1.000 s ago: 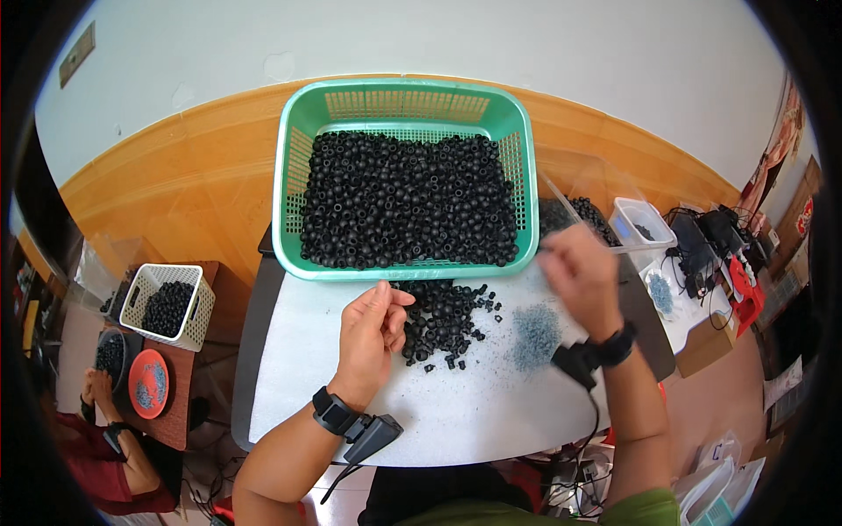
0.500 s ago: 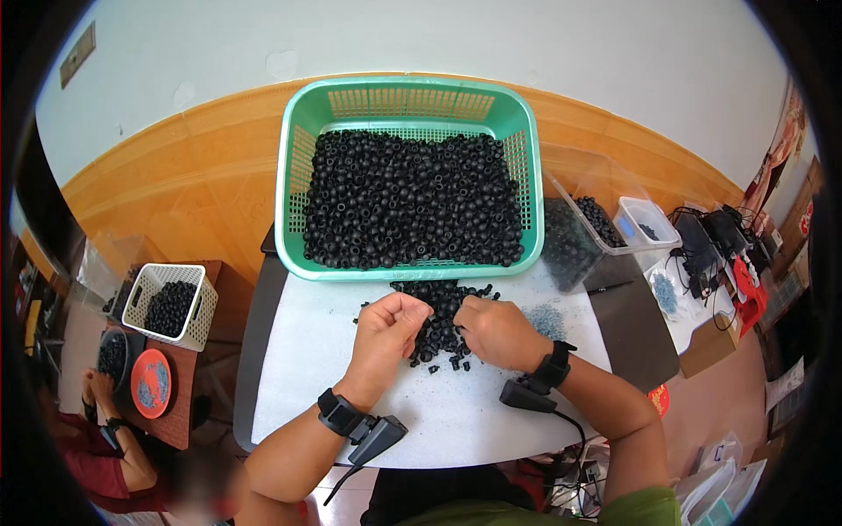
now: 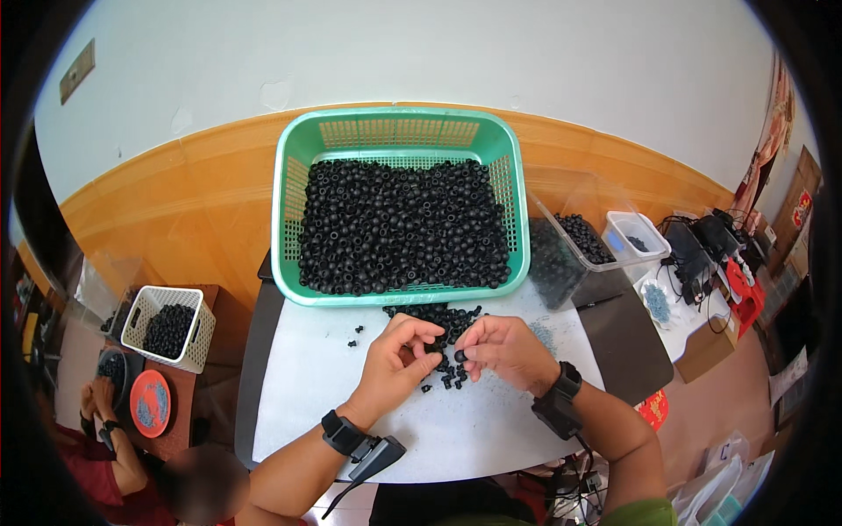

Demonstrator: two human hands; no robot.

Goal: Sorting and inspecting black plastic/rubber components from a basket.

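Note:
A green plastic basket [image 3: 292, 188] full of small black round parts [image 3: 399, 223] stands at the back of the white table [image 3: 298, 386]. In front of it lies a loose heap of the same black parts [image 3: 438, 317]. My left hand [image 3: 396, 364] is curled over the heap's near side, fingertips pinched on something I cannot make out. My right hand [image 3: 504, 349] sits close beside it and pinches one small black part [image 3: 460, 356] between thumb and finger. Both wrists wear black bands.
A clear bin [image 3: 561, 250] of black parts and a small clear box [image 3: 638, 237] stand right of the basket. A small pile of bluish bits [image 3: 544, 336] lies by my right hand. At lower left another person sits by a white basket [image 3: 167, 326] of black parts.
My right hand came back from the right side of the table to the heap and now holds a black part close to my left hand. My left hand stayed at the heap.

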